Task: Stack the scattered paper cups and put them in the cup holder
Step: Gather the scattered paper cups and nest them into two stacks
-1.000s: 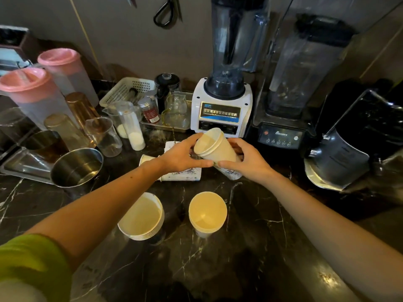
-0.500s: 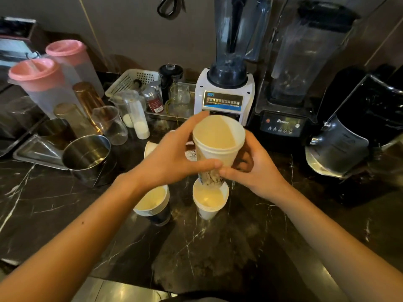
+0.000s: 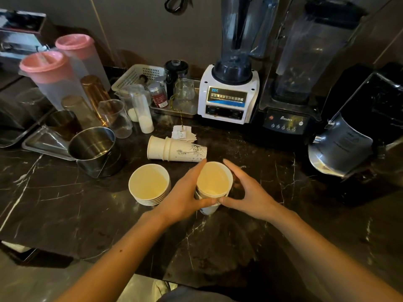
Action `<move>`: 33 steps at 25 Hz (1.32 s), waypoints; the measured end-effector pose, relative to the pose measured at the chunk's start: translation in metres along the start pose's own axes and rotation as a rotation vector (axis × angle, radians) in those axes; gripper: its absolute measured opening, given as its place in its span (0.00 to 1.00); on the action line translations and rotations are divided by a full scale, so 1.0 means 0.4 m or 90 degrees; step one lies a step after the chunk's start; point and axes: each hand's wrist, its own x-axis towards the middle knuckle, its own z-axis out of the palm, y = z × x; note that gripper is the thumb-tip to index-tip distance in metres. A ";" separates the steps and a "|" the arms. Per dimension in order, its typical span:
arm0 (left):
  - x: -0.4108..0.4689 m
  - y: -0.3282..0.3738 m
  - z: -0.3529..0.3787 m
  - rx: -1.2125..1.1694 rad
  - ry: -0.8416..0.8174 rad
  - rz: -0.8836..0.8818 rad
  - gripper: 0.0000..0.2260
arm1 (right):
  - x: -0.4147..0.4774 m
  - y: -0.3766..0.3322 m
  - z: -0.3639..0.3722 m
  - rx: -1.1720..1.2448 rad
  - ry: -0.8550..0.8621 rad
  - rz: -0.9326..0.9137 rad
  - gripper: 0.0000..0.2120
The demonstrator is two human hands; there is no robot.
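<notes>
paper cups [image 3: 214, 182] near black "blenders" blender [image 3: 284, 124]

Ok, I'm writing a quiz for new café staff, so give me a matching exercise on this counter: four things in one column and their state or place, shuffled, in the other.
Things:
1. middle cup stack
2. left cup stack
3. nested cups behind them
4. steel pot

States:
A. lying on its side
B. upright, touched by nothing
C. upright, gripped by the left hand and right hand
D. furthest left of the four

Pairs: 1-C, 2-B, 3-A, 4-D
</notes>
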 end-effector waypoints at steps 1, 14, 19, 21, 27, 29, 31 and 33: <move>-0.002 -0.009 0.009 -0.006 -0.007 -0.010 0.46 | -0.001 0.009 -0.002 0.007 -0.020 0.001 0.45; -0.030 0.022 -0.014 0.041 -0.027 -0.012 0.51 | 0.040 0.002 -0.059 0.042 -0.057 -0.005 0.38; -0.046 0.148 -0.164 0.049 0.111 0.032 0.34 | 0.137 -0.048 -0.087 0.078 0.019 -0.019 0.30; -0.014 0.140 -0.244 0.054 0.163 0.040 0.30 | 0.207 -0.059 -0.075 0.035 0.027 -0.027 0.29; 0.171 -0.098 -0.362 -0.101 0.207 -0.233 0.28 | 0.412 -0.051 -0.001 -0.160 -0.027 -0.002 0.35; 0.202 -0.173 -0.349 -0.109 0.218 -0.323 0.34 | 0.453 -0.032 0.015 -0.200 -0.053 0.021 0.37; 0.230 -0.234 -0.340 -0.105 0.247 -0.364 0.38 | 0.505 -0.018 0.031 -0.234 -0.081 0.047 0.38; 0.252 -0.275 -0.324 -0.113 0.281 -0.378 0.38 | 0.544 0.002 0.045 -0.270 -0.107 0.071 0.38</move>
